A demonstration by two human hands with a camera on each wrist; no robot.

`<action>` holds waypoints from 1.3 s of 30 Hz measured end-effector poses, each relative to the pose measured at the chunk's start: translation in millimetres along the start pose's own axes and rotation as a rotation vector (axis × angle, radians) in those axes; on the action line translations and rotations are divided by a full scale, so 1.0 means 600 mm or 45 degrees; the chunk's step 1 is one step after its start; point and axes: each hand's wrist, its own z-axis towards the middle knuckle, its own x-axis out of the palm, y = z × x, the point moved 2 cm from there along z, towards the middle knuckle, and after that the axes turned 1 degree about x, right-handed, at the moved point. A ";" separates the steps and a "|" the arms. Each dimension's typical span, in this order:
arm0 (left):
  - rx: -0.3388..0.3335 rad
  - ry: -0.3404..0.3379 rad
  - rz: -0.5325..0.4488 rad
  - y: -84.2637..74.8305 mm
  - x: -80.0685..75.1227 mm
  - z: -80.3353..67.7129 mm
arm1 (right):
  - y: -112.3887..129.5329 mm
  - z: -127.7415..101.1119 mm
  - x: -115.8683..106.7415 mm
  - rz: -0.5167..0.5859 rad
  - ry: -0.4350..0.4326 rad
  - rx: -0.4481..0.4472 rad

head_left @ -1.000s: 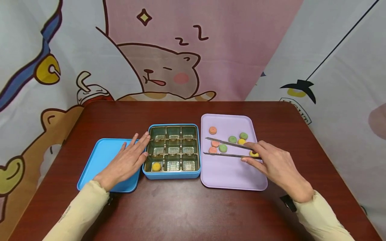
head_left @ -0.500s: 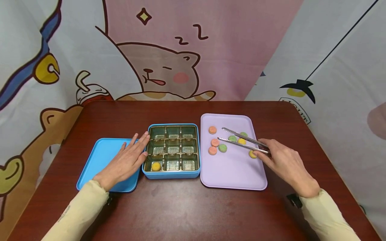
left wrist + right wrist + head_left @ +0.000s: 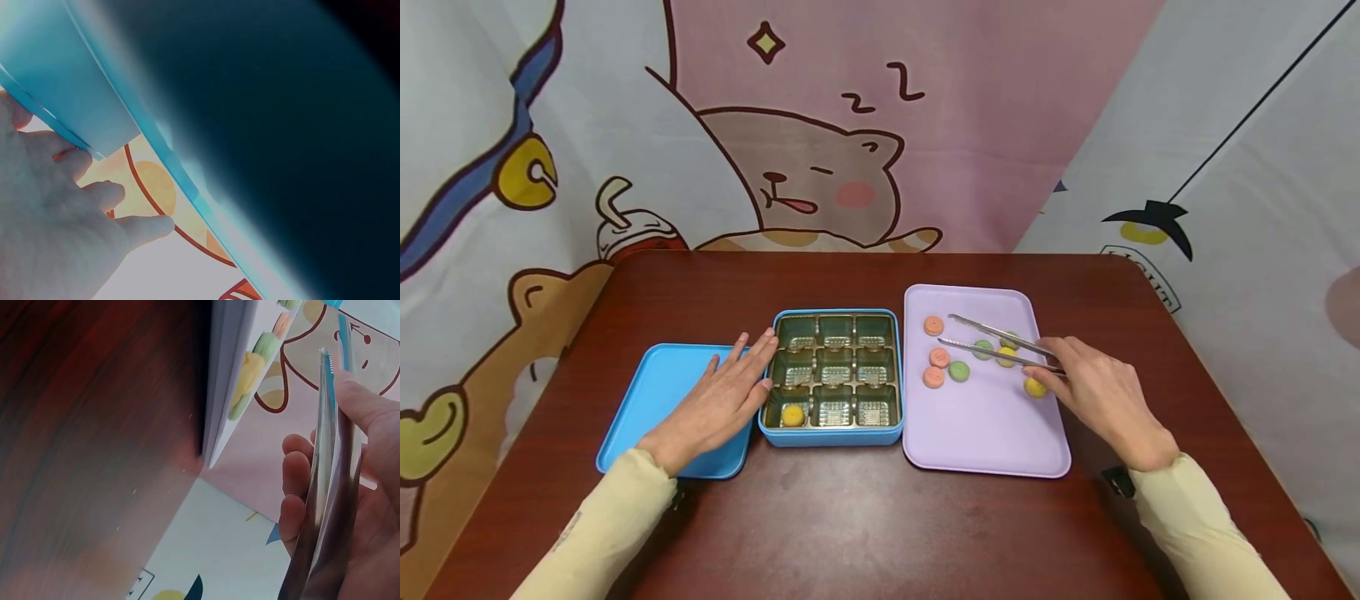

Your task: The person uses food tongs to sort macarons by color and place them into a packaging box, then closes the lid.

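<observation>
My right hand (image 3: pixel 1105 398) holds long metal tweezers (image 3: pixel 992 332) over the lilac tray (image 3: pixel 985 433). Their serrated tips stand apart with nothing between them, just right of an orange macaron-like piece (image 3: pixel 933 325). Other small round pieces lie on the tray: orange ones at its left, a green one (image 3: pixel 958 372) near the middle, and a yellow one (image 3: pixel 1035 387) by my right fingertips. The tweezers partly cover some of these. With straight fingers, my left hand (image 3: pixel 718 408) touches the left side of the blue box (image 3: pixel 835 437). A yellow piece (image 3: pixel 792 415) sits in the box's front left compartment.
A blue lid-like tray (image 3: pixel 655 383) lies left of the box, partly under my left forearm and hand. Box and lilac tray stand close side by side on the dark wooden table (image 3: pixel 850 525). A printed cartoon cloth (image 3: pixel 985 125) hangs behind.
The tweezers have moved right and farther back, away from the two nearer orange pieces, and their tips stand closer together. My left hand stays at the box.
</observation>
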 end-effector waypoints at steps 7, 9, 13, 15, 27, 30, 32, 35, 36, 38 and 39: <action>-0.004 0.003 0.000 -0.001 0.000 0.000 | -0.026 -0.015 -0.009 0.013 0.007 0.089; -0.008 0.006 -0.003 -0.001 0.000 -0.001 | -0.034 -0.022 -0.013 0.008 0.002 0.110; -0.012 0.008 -0.007 -0.001 -0.001 -0.002 | -0.048 -0.036 -0.020 -0.004 0.020 0.164; -0.010 0.008 -0.004 -0.001 -0.001 -0.002 | -0.054 -0.042 -0.022 -0.010 0.020 0.172; -0.012 0.012 0.003 -0.001 0.000 -0.001 | -0.084 -0.082 -0.030 -0.056 0.016 0.182; -0.012 0.012 0.000 -0.001 0.001 -0.001 | -0.091 -0.089 -0.031 -0.065 0.013 0.184; -0.012 0.012 0.000 0.000 0.001 0.000 | -0.094 -0.093 -0.031 -0.066 0.017 0.184; -0.014 0.014 0.004 0.000 0.001 0.000 | -0.096 -0.097 -0.030 -0.070 0.040 0.195; -0.014 0.014 0.005 0.000 0.001 0.000 | -0.096 -0.097 -0.030 -0.071 0.047 0.199; -0.014 0.014 0.005 -0.001 0.002 0.000 | -0.096 -0.098 -0.029 -0.077 0.057 0.202; -0.013 0.014 0.005 -0.001 0.002 0.001 | -0.096 -0.098 -0.028 -0.081 0.058 0.204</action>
